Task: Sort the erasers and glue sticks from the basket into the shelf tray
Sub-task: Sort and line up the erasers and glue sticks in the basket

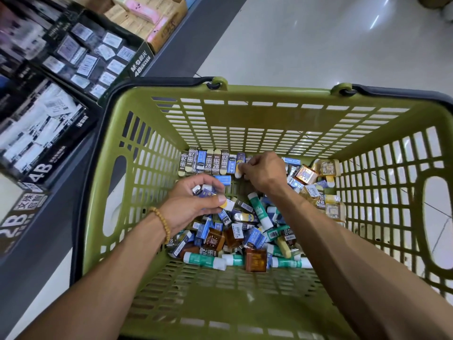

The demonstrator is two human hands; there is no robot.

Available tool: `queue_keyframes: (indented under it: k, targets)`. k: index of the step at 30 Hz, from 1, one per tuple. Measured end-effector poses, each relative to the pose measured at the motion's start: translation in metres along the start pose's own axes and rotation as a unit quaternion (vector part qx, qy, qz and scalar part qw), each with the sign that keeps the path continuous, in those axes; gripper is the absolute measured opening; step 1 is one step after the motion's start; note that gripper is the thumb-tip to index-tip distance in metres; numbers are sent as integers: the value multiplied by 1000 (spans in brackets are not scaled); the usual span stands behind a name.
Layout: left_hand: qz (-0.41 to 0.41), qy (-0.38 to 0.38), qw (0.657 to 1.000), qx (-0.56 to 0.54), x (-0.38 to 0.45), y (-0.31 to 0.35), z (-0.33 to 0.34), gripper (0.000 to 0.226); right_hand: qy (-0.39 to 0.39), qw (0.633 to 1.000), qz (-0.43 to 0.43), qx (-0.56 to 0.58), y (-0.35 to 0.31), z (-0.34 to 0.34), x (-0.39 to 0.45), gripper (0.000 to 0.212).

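Observation:
A green plastic basket holds a heap of wrapped erasers, green-and-white glue sticks and small brown boxes. A neat row of erasers stands along the basket's far wall. My left hand is inside the basket and grips several small erasers, the thumb pressing on a white and yellow one. My right hand is curled at the right end of the row and pinches an eraser there. Black shelf trays of erasers lie to the left.
A dark grey shelf edge runs beside the basket on the left, with 4B and 2B eraser boxes on it. Cardboard boxes with pink packs sit further back. Shiny white floor lies beyond the basket.

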State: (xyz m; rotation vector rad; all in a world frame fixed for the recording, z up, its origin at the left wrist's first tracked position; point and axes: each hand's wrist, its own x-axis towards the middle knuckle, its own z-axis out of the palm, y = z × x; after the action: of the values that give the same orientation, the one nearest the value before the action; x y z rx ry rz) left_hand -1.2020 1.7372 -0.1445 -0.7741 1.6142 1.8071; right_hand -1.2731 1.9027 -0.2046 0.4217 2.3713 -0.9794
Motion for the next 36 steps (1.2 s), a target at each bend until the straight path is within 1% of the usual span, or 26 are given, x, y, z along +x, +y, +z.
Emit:
queue_keyframes:
  k: [1,2,3,4,5,6,7,8,9,11,14,16,18,20,22,24,27,29,30,32,33,34,36]
  targets:
    - [2,-3,1000,-1,0,0,0,20,7,1000,-11,0,-2,-3,-4,25]
    - [4,-7,1000,-2,-1,0,0,22,-1,999,-25,24,-3,-6,-9,26]
    - [5,-11,1000,-3,-1,1,0,23,-33,996,-28,79,-5,-11,-16,24]
    - [5,-14,1000,-4,-1,1,0,22,-95,984,-19,153,-6,-16,-24,20]
    - [5,-17,1000,-6,-1,1,0,21,-166,961,-7,219,-7,-20,-31,15]
    - [5,-19,1000,-6,-1,1,0,20,-224,940,-3,256,-7,-24,-37,11]
    - [5,-22,1000,-6,-1,1,1,19,-256,930,-8,262,-5,-26,-40,8]
    - [5,-25,1000,-4,-1,0,2,20,-267,929,-13,257,-3,-27,-41,7]
    - [3,-29,1000,0,-1,0,3,20,-264,932,-16,248,-1,-27,-41,9]
    - [-1,-36,999,2,-1,-1,7,24,-233,941,-5,246,2,-30,-41,12]
    - [-11,-23,1000,-10,0,-1,11,33,-129,956,35,260,11,-36,-35,15]
    - [-19,-5,1000,-19,1,-1,11,37,-62,959,68,269,18,-37,-28,16]
    - [-35,12,999,-23,3,0,9,42,-27,963,86,256,23,-34,-21,17]
    - [-43,19,999,-23,3,1,8,45,-15,969,91,231,23,-26,-14,18]
    - [-42,24,998,-26,3,1,7,46,-19,973,89,211,21,-18,-8,17]
    - [-36,31,999,-23,3,1,6,47,-28,980,76,183,17,-12,-3,21]
    - [-31,45,998,-10,5,0,7,44,-4,995,32,97,12,-11,-2,24]
    - [-27,56,998,-18,6,0,8,40,1,997,-12,81,7,-16,-9,29]
    - [-25,60,998,-25,7,0,9,38,-25,994,-26,105,4,-20,-16,32]
    - [-20,64,997,-38,8,1,10,36,-136,975,-21,176,-2,-28,-34,31]
    - [-19,66,997,-39,8,2,11,35,-192,961,-13,199,-3,-31,-41,29]
    - [-17,65,997,-39,8,3,11,36,-232,950,-12,208,-3,-33,-46,28]
    - [-15,55,998,-41,6,4,12,40,-269,938,-21,218,1,-33,-50,21]
